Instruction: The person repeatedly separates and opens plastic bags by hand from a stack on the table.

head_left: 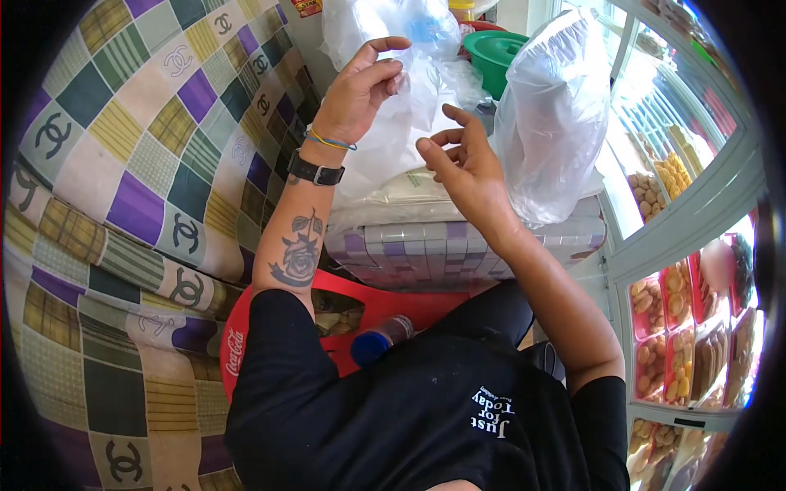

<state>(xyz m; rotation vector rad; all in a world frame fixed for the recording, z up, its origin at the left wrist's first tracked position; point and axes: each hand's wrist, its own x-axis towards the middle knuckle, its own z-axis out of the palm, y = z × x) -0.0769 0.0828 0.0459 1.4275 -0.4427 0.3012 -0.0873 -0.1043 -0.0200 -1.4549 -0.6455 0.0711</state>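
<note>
My left hand (360, 92) is raised over the white plastic bags (393, 147), its fingers curved and apart with nothing between them. To its right, my right hand (471, 168) hovers above the front of the counter, fingers spread and thumb up, also holding nothing. Beside my right hand stands a tall, filled clear plastic bag (550, 123). A flat stack of pale plastic (393, 196) lies on the tiled-pattern counter (458, 250) beneath my hands.
Behind the bags is a green lidded tub (495, 57). A glass display case (671, 245) with snacks lines the right. A patterned curtain (139, 164) hangs at the left. Near my lap are a red chair (352, 286) and a blue-capped bottle (381, 342).
</note>
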